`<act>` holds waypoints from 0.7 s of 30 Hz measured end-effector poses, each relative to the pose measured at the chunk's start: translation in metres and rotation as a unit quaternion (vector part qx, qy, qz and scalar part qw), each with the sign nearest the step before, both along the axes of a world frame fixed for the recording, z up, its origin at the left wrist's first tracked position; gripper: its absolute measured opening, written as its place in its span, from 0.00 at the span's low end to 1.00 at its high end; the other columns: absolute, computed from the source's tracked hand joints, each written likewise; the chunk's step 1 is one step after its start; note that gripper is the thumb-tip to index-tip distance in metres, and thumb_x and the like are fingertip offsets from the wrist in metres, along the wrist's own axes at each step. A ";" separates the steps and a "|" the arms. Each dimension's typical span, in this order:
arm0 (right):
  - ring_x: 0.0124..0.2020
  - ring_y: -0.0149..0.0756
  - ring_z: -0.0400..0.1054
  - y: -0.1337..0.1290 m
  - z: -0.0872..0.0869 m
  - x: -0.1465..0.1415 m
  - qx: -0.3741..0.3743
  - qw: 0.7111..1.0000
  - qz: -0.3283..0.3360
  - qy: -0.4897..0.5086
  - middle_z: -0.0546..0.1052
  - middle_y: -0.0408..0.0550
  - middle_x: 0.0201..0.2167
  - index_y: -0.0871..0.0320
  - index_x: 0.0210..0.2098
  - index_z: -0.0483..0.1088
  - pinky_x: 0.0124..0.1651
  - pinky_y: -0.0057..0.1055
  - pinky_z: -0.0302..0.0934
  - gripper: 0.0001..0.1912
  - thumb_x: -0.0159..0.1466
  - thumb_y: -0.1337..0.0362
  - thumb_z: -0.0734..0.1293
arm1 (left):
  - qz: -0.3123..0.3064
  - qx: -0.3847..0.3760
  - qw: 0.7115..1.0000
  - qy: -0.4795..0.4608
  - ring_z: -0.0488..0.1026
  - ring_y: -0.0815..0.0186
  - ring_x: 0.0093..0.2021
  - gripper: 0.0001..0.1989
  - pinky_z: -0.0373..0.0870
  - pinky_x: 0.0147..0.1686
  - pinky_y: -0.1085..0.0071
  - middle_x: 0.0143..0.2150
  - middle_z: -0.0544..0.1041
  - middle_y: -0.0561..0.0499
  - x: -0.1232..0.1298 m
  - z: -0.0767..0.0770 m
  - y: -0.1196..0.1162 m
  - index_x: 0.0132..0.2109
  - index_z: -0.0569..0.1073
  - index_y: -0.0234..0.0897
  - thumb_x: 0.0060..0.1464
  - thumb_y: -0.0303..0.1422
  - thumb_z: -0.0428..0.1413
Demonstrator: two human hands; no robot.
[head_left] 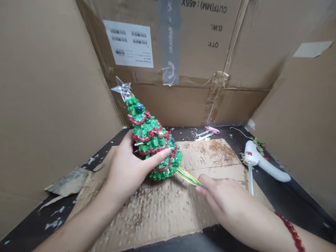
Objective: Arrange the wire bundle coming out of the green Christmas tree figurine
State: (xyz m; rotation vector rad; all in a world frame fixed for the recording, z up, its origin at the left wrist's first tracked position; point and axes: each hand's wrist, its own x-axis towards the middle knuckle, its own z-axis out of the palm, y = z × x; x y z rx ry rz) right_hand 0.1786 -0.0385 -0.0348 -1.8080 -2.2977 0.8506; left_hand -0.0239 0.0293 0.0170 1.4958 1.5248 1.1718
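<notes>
A small green Christmas tree ornament (pixel 149 133) leans to the left, with red garlands, a blue and a gold ball, and a clear star (pixel 123 89) on its tip. My left hand (pixel 131 157) is wrapped round its lower half, the thumb across the front. From the underside of the tree runs a bundle of thin wires (pixel 187 176), yellow, white and green. My right hand (pixel 217 196) pinches that bundle a short way from the base; the wires' far ends are hidden inside this hand.
A glue-stained cardboard sheet (pixel 183 213) covers the middle of the dark table. To the right lies a white glue gun (pixel 265 162) with a glue stick. Red-and-white string (pixel 212 130) is at the back. Tall cardboard walls (pixel 194 105) enclose three sides; torn cardboard (pixel 68 180) lies left.
</notes>
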 end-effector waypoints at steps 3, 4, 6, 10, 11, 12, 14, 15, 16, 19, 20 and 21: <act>0.25 0.37 0.58 0.000 0.000 0.001 0.004 1.000 -0.010 0.009 0.72 0.49 0.28 0.56 0.38 0.62 0.28 0.32 0.42 0.18 0.71 0.54 0.48 | 0.007 0.015 0.999 0.034 0.71 0.54 0.51 0.28 0.64 0.57 0.58 0.50 0.75 0.49 0.001 0.003 -0.002 0.46 0.70 0.41 0.35 0.33 0.68; 0.25 0.36 0.59 0.000 0.000 0.001 -0.003 1.000 -0.013 0.013 0.72 0.49 0.28 0.56 0.38 0.62 0.28 0.32 0.43 0.17 0.71 0.54 0.49 | 0.011 0.019 0.999 0.035 0.71 0.54 0.50 0.28 0.64 0.57 0.59 0.49 0.75 0.49 0.003 0.003 -0.003 0.46 0.70 0.41 0.34 0.32 0.68; 0.25 0.36 0.59 0.000 0.000 0.000 -0.020 0.999 -0.016 0.023 0.72 0.49 0.27 0.57 0.37 0.62 0.28 0.31 0.44 0.15 0.71 0.57 0.50 | 0.023 0.029 0.999 0.030 0.71 0.55 0.49 0.30 0.64 0.57 0.60 0.47 0.76 0.51 0.005 0.003 -0.004 0.45 0.70 0.43 0.31 0.30 0.69; 0.26 0.35 0.61 -0.002 -0.001 0.000 -0.020 0.998 -0.010 0.067 0.72 0.48 0.28 0.57 0.37 0.63 0.29 0.31 0.47 0.13 0.71 0.59 0.52 | 0.040 0.058 0.997 0.029 0.70 0.57 0.48 0.32 0.63 0.57 0.64 0.46 0.75 0.53 0.009 -0.001 -0.007 0.47 0.70 0.45 0.30 0.29 0.69; 0.26 0.35 0.61 -0.002 -0.001 0.001 -0.015 0.997 -0.008 0.076 0.72 0.47 0.28 0.56 0.37 0.63 0.29 0.31 0.47 0.12 0.71 0.59 0.52 | 0.038 0.066 0.997 0.033 0.70 0.57 0.48 0.33 0.63 0.57 0.65 0.46 0.75 0.53 0.009 -0.003 -0.007 0.48 0.70 0.45 0.31 0.29 0.69; 0.27 0.35 0.62 -0.002 -0.001 0.001 -0.010 0.996 -0.008 0.083 0.72 0.46 0.28 0.56 0.37 0.63 0.29 0.31 0.47 0.12 0.71 0.59 0.53 | 0.034 0.071 0.996 0.038 0.70 0.58 0.49 0.33 0.63 0.56 0.66 0.46 0.75 0.53 0.009 -0.004 -0.007 0.50 0.70 0.46 0.32 0.30 0.68; 0.27 0.34 0.62 -0.001 -0.001 0.002 -0.007 0.995 -0.010 0.098 0.72 0.46 0.28 0.56 0.35 0.62 0.30 0.31 0.48 0.12 0.71 0.59 0.53 | 0.023 0.076 0.996 0.048 0.69 0.58 0.48 0.34 0.62 0.55 0.67 0.47 0.74 0.52 0.007 -0.007 -0.006 0.52 0.70 0.46 0.33 0.30 0.68; 0.28 0.34 0.63 0.000 -0.002 0.002 -0.009 0.994 -0.013 0.107 0.72 0.46 0.28 0.56 0.35 0.62 0.31 0.31 0.49 0.13 0.71 0.59 0.53 | 0.019 0.076 0.996 0.052 0.69 0.59 0.48 0.35 0.62 0.55 0.67 0.47 0.74 0.52 0.007 -0.008 -0.005 0.53 0.70 0.45 0.34 0.31 0.68; 0.29 0.35 0.64 0.001 -0.002 0.002 -0.012 0.993 -0.016 0.117 0.72 0.46 0.28 0.57 0.34 0.62 0.32 0.31 0.50 0.13 0.71 0.59 0.53 | 0.016 0.077 0.995 0.055 0.69 0.59 0.48 0.35 0.62 0.55 0.67 0.48 0.74 0.51 0.006 -0.008 -0.005 0.53 0.69 0.45 0.34 0.31 0.68; 0.34 0.36 0.67 0.002 -0.002 0.001 -0.015 0.988 -0.023 0.155 0.73 0.47 0.31 0.57 0.34 0.63 0.36 0.32 0.53 0.13 0.71 0.59 0.53 | 0.017 0.077 0.995 0.062 0.69 0.58 0.48 0.34 0.62 0.55 0.67 0.48 0.73 0.50 0.005 -0.008 -0.004 0.54 0.69 0.44 0.35 0.34 0.68; 0.37 0.38 0.67 0.002 -0.003 0.000 -0.013 0.985 -0.024 0.171 0.73 0.47 0.32 0.57 0.34 0.64 0.39 0.32 0.54 0.14 0.71 0.59 0.54 | 0.017 0.075 0.995 0.066 0.69 0.58 0.48 0.34 0.62 0.55 0.67 0.48 0.74 0.50 0.005 -0.007 -0.004 0.53 0.69 0.44 0.35 0.34 0.68; 0.39 0.39 0.67 0.001 -0.003 0.000 -0.014 0.982 -0.025 0.185 0.73 0.48 0.32 0.57 0.34 0.64 0.41 0.33 0.55 0.14 0.71 0.58 0.54 | 0.015 0.072 0.995 0.072 0.69 0.59 0.48 0.33 0.62 0.55 0.67 0.48 0.74 0.51 0.005 -0.006 -0.004 0.53 0.69 0.44 0.36 0.35 0.67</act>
